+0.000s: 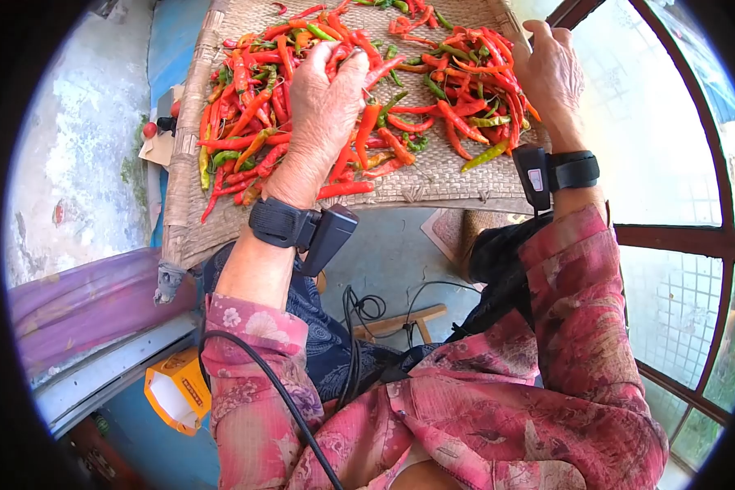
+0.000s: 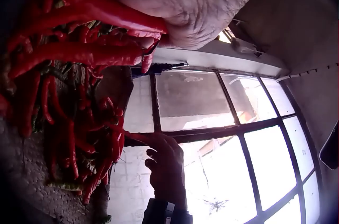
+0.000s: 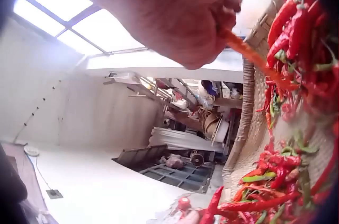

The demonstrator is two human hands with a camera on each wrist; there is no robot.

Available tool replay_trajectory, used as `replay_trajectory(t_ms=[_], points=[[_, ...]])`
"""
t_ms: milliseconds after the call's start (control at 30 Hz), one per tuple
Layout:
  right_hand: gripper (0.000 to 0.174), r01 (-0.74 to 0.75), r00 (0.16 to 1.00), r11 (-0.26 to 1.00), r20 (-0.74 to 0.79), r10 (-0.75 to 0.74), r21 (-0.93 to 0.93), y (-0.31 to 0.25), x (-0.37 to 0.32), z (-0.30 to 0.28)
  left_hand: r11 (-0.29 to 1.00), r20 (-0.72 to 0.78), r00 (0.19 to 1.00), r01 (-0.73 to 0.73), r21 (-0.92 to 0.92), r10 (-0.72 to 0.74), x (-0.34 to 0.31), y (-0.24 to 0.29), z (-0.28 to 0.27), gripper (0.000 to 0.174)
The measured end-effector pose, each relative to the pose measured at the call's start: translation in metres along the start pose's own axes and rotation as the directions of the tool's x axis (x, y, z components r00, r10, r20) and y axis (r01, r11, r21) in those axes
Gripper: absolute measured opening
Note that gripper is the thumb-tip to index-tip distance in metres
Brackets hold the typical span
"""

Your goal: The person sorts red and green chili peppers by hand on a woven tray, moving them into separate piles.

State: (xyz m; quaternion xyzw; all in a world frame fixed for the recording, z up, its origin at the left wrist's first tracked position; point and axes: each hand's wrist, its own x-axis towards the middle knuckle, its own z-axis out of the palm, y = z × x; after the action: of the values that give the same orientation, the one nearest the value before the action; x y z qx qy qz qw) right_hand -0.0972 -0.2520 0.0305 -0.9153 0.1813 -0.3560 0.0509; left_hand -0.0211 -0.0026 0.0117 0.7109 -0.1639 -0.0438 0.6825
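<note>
My left hand is over the larger heap of chili peppers, its curled fingers gripping red chili peppers. In the left wrist view, a long red chili pepper runs in under that palm. At the right rim of the woven tray, my right hand is beside the smaller chili heap. The right wrist view shows its fingers pinching an orange-red chili pepper, whose far end overlaps the red chilies. Both heaps are mostly red, with some green and orange peppers mixed in.
A framed window stands close on the right, a pale wall on the left. Below the tray are a wooden stool and black cables. An orange box is at lower left.
</note>
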Motion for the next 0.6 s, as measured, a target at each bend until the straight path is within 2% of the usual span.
replay_trajectory(t_ms=[33,67,133,167,200,233,267,300,333,400,433,467,533,600], points=[[0.028,0.119,0.980,0.942,-0.115,-0.162,-0.315,-0.007,-0.003,-0.002,1.000,0.032,0.999,-0.011,0.005,0.011,-0.003,0.003,0.003,0.026],[0.028,0.119,0.980,0.942,-0.115,-0.162,-0.315,-0.012,-0.005,-0.002,1.000,0.065,0.998,-0.022,0.009,0.022,-0.006,0.005,0.006,0.023],[0.034,0.269,0.961,0.956,0.027,-0.274,0.119,-0.025,-0.008,-0.001,0.999,0.079,0.997,-0.025,-0.033,0.027,-0.008,0.004,0.013,0.021],[0.033,0.124,0.949,0.904,0.218,-0.228,0.408,-0.035,-0.012,-0.001,0.998,0.122,0.991,-0.047,-0.036,0.051,-0.009,0.003,0.016,0.021],[0.033,-0.082,0.885,0.775,0.403,-0.232,0.627,-0.049,-0.017,-0.003,0.997,0.166,0.983,-0.070,-0.041,0.076,-0.010,0.001,0.020,0.021],[0.030,-0.179,0.876,0.622,0.411,-0.252,0.762,-0.060,-0.025,0.003,0.997,0.174,0.982,-0.069,-0.043,0.075,-0.010,-0.001,0.022,0.021],[0.029,-0.269,0.868,0.441,0.413,-0.274,0.857,-0.068,-0.031,0.009,0.992,0.182,0.975,-0.129,0.001,0.126,-0.009,-0.003,0.023,0.020],[0.027,-0.263,0.835,0.456,0.437,-0.333,0.850,-0.071,-0.032,0.010,0.981,0.189,0.966,-0.189,0.044,0.178,-0.009,-0.003,0.024,0.020],[0.025,-0.252,0.869,0.428,0.398,-0.295,0.868,-0.073,-0.035,0.018,0.964,0.197,0.953,-0.250,0.088,0.229,-0.009,-0.003,0.025,0.019],[0.022,-0.283,0.858,0.477,0.442,-0.262,0.832,-0.073,-0.034,0.015,0.973,0.203,0.958,-0.220,0.077,0.200,-0.009,-0.001,0.023,0.020],[0.022,-0.283,0.860,0.477,0.440,-0.259,0.832,-0.071,-0.033,0.013,0.985,0.213,0.967,-0.159,0.069,0.141,-0.009,0.000,0.022,0.021],[0.020,-0.262,0.836,0.514,0.458,-0.303,0.817,-0.068,-0.031,0.012,0.993,0.223,0.971,-0.098,0.060,0.083,-0.008,0.000,0.020,0.021],[0.018,-0.237,0.809,0.549,0.476,-0.346,0.802,-0.063,-0.030,0.010,0.993,0.218,0.974,-0.076,0.087,0.055,-0.007,0.002,0.019,0.020],[0.017,-0.120,0.797,0.605,0.439,-0.415,0.787,-0.061,-0.031,0.008,1.000,0.171,0.985,0.005,0.030,-0.011,-0.010,0.005,0.019,0.020]])
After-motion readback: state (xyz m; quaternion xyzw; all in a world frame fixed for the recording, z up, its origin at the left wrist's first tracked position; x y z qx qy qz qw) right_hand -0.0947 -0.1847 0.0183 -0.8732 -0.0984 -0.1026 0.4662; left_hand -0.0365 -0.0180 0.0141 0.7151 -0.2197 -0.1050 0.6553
